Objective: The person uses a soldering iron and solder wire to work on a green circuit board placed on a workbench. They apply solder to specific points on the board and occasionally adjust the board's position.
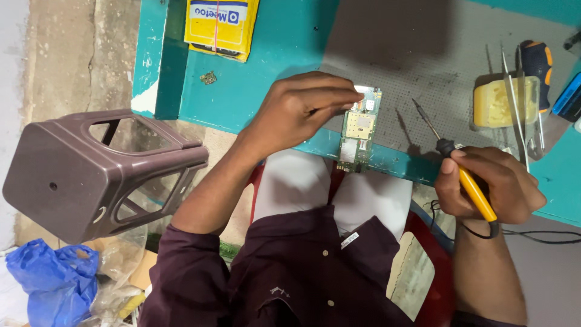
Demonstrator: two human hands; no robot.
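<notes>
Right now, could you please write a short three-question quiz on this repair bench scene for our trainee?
1. True or false: the right hand holds a yellow-handled soldering iron.
2. What does the left hand steady on the grey mat?
3. What lies left of the bench: A) a toppled brown plastic stool, B) a ladder, C) a fan?

Key: 1 true; 2 the phone circuit board; 3 A.

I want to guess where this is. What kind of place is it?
Probably a small electronics repair bench. The left hand steadies a bare circuit board, the right hand holds a soldering iron, and tweezers lie nearby.
</notes>
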